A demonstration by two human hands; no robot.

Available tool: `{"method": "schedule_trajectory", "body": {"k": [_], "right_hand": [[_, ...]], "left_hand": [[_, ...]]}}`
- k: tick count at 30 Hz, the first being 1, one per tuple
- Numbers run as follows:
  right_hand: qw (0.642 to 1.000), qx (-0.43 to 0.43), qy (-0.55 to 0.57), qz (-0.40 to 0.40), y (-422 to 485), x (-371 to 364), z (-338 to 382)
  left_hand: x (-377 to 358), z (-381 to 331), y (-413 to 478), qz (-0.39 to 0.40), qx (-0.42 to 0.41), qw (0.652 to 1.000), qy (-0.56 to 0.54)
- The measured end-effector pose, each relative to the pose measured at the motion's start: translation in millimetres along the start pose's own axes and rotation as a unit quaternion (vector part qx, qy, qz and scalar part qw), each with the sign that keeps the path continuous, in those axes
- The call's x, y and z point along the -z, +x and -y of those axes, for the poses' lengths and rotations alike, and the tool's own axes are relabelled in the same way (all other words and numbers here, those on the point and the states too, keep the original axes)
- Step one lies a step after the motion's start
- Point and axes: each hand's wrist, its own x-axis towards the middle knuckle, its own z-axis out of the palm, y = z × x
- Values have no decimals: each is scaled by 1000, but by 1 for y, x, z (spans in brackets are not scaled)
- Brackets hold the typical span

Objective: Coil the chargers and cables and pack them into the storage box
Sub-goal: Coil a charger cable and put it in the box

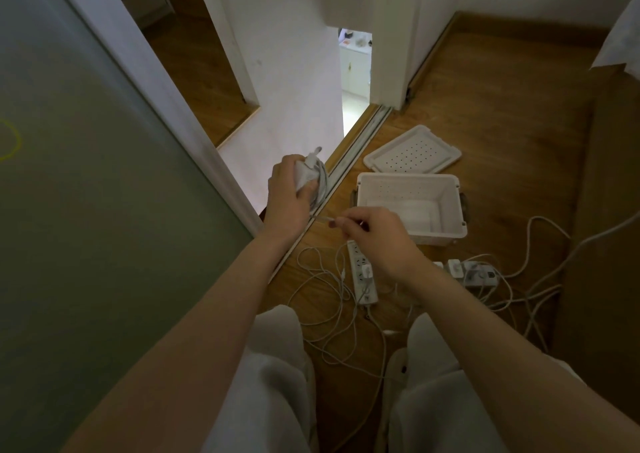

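My left hand (289,189) grips a white charger brick (306,172) with its cable wound around it, held above the floor left of the box. My right hand (372,234) pinches the free end of that cable (323,217), which runs taut between both hands. The white storage box (450,189) stands open on the wooden floor just beyond my right hand; its inside looks bare. Thin white cables (332,300) lie tangled on the floor between my knees, beside a white power strip (362,276).
The box's perforated lid (412,151) lies behind the box. A second power strip with plugs (474,272) and thicker cables (540,279) sprawl at the right. A sliding-door track (356,141) and a frosted door panel (86,175) are at the left. My knees fill the foreground.
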Motion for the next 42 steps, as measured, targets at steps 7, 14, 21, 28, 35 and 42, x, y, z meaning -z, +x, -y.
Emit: {"method": "schedule_trajectory", "body": {"k": [7, 14, 21, 28, 35, 42], "right_hand": [[995, 12, 11, -101, 8, 15, -10], [980, 13, 91, -177, 11, 32, -14], [959, -50, 199, -194, 18, 37, -13], [941, -143, 273, -142, 17, 27, -14], [905, -194, 366, -94, 19, 11, -18], [933, -141, 323, -69, 16, -1, -19]], "left_hand": [[-18, 10, -8, 240, -36, 961, 129], [0, -16, -14, 322, 65, 943, -49], [10, -31, -20, 354, 162, 898, -207], [12, -31, -19, 336, 235, 846, -341], [11, -31, -18, 318, 240, 811, -428], [8, -36, -15, 235, 241, 798, -500]]}}
